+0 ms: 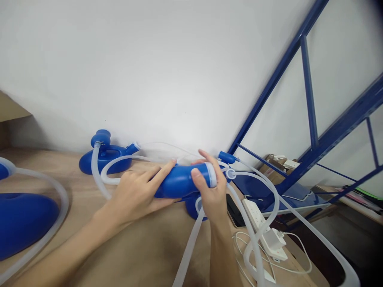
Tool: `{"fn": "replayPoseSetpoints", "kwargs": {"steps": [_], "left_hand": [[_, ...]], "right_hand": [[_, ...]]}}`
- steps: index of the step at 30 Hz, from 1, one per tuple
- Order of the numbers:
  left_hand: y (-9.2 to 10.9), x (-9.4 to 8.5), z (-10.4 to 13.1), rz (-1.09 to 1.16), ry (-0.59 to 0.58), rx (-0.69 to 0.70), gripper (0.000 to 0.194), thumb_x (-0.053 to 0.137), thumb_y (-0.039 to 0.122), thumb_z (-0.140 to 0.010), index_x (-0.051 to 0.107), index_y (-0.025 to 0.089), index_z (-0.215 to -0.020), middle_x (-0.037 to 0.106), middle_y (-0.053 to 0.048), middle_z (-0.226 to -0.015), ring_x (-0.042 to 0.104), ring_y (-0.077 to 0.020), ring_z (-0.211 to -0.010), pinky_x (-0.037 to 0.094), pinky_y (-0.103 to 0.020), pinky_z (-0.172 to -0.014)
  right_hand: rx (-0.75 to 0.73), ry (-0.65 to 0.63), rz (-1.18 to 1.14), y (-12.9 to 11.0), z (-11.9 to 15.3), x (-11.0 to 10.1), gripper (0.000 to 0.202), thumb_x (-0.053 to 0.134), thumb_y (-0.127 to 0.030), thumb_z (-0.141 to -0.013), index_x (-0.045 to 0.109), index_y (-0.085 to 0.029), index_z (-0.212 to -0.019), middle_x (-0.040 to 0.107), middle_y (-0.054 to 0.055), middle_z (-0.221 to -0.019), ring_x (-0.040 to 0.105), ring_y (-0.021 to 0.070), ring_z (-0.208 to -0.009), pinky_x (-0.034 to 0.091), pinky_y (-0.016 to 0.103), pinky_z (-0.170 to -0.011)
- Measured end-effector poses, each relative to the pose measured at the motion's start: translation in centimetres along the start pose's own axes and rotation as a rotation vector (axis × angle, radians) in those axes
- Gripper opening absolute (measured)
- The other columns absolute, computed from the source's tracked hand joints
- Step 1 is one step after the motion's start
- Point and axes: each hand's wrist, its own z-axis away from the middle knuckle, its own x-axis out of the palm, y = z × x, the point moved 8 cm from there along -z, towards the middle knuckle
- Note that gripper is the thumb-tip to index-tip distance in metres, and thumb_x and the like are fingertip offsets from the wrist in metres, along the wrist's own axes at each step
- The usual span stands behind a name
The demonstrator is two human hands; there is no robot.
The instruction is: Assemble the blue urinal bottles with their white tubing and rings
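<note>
In the head view a blue plastic urinal bottle [181,181] is held on its side in front of me. My left hand [139,191] wraps round its left end. My right hand [214,193] grips the right end, with the thumb on the body beside the white cap [211,174] and the index finger raised. Just beneath the held bottle is another blue part [193,207] with a clear hose [190,247] running toward me. Its shape is partly hidden by my hands and the bottle.
Another blue urinal bottle [115,153] with a hose stands by the wall; a large blue body [26,221] lies left. On the right are looped clear hoses [277,199], a phone [235,211], a power strip [255,215] and a blue metal frame [309,91].
</note>
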Motion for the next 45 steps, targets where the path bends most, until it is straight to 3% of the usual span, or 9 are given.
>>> {"fn": "replayPoseSetpoints", "kwargs": {"steps": [5, 14, 20, 22, 25, 28, 30, 35, 45], "left_hand": [[-1.2, 0.2, 0.9, -0.027, 0.052, 0.014, 0.066, 0.068, 0.056, -0.094, 0.059, 0.021, -0.149, 0.081, -0.014, -0.119, 0.081, -0.0336, -0.086, 0.06, -0.037, -0.063], [-1.1, -1.3, 1.0, -0.061, 0.036, 0.042, 0.066, 0.072, 0.052, -0.088, 0.059, 0.02, -0.144, 0.082, -0.013, -0.115, 0.081, -0.0343, -0.085, 0.056, -0.037, -0.057], [-4.3, 0.2, 0.1, 0.195, -0.189, -0.359, 0.082, 0.075, 0.08, -0.07, 0.067, 0.031, -0.136, 0.083, -0.006, -0.109, 0.08, -0.0329, -0.086, 0.061, -0.039, -0.07], [-5.2, 0.7, -0.1, 0.307, -0.227, -0.485, 0.086, 0.075, 0.083, -0.065, 0.068, 0.03, -0.133, 0.083, -0.004, -0.106, 0.079, -0.032, -0.087, 0.061, -0.04, -0.074], [-6.0, 0.6, -0.4, 0.415, -0.173, -0.554, 0.077, 0.075, 0.078, -0.071, 0.069, 0.028, -0.129, 0.082, -0.001, -0.104, 0.077, -0.0287, -0.084, 0.062, -0.037, -0.076], [-6.9, 0.5, -0.2, 0.465, -0.124, -0.599, 0.071, 0.077, 0.074, -0.072, 0.071, 0.026, -0.124, 0.082, -0.001, -0.105, 0.077, -0.0284, -0.086, 0.062, -0.035, -0.076], [-7.3, 0.7, 0.0, 0.482, -0.121, -0.625, 0.073, 0.079, 0.074, -0.071, 0.071, 0.025, -0.124, 0.082, -0.002, -0.107, 0.077, -0.0304, -0.092, 0.062, -0.035, -0.076], [-7.3, 0.8, 0.1, 0.539, -0.137, -0.66, 0.077, 0.08, 0.076, -0.069, 0.071, 0.024, -0.125, 0.081, -0.003, -0.106, 0.076, -0.0309, -0.09, 0.061, -0.036, -0.076], [-6.5, 1.6, 0.6, 0.464, -0.12, -0.692, 0.081, 0.079, 0.075, -0.069, 0.067, 0.025, -0.131, 0.079, -0.003, -0.104, 0.074, -0.0271, -0.078, 0.06, -0.037, -0.076]], "right_hand": [[0.036, -0.166, -0.068, 0.2, 0.6, 1.8, 0.103, 0.094, -0.056, -0.071, 0.045, -0.032, -0.159, 0.069, 0.008, -0.127, 0.071, 0.0302, -0.114, 0.062, 0.046, -0.1], [-0.049, -0.24, -0.095, -0.8, 1.0, 2.4, 0.083, 0.079, -0.051, -0.091, 0.04, -0.034, -0.162, 0.066, 0.009, -0.137, 0.06, 0.0327, -0.14, 0.049, 0.056, -0.12], [-0.173, -0.305, -0.182, -1.4, 0.8, 2.0, 0.112, 0.07, -0.073, -0.089, -0.004, -0.045, -0.169, 0.03, 0.009, -0.173, 0.04, 0.0348, -0.158, 0.05, 0.062, -0.118], [-0.184, -0.283, -0.096, -1.1, 0.7, 1.1, 0.105, 0.075, -0.066, -0.09, 0.007, -0.047, -0.167, 0.027, 0.007, -0.175, 0.036, 0.0341, -0.16, 0.048, 0.061, -0.12], [-0.171, -0.239, 0.05, -0.6, 0.6, -0.2, 0.082, 0.084, -0.044, -0.09, 0.037, -0.04, -0.157, 0.057, 0.008, -0.153, 0.056, 0.0299, -0.145, 0.05, 0.056, -0.119], [-0.226, -0.203, 0.118, -0.9, 0.3, -0.7, 0.032, 0.078, -0.034, -0.096, 0.065, -0.032, -0.126, 0.077, 0.002, -0.109, 0.075, 0.0226, -0.108, 0.061, 0.045, -0.104], [-0.284, -0.186, 0.129, -1.3, 0.1, -0.6, 0.009, 0.075, -0.031, -0.098, 0.074, -0.029, -0.107, 0.08, 0.001, -0.1, 0.077, 0.0199, -0.094, 0.066, 0.038, -0.091], [-0.408, -0.218, 0.063, -1.5, 0.0, -0.1, 0.018, 0.083, -0.024, -0.091, 0.08, -0.026, -0.109, 0.084, 0.003, -0.102, 0.081, 0.0198, -0.089, 0.07, 0.032, -0.08], [-0.504, 0.121, 0.166, -2.2, 0.4, -1.3, 0.013, 0.074, -0.014, -0.093, 0.08, -0.024, -0.089, 0.085, 0.002, -0.086, 0.081, 0.0188, -0.073, 0.069, 0.031, -0.072]]}}
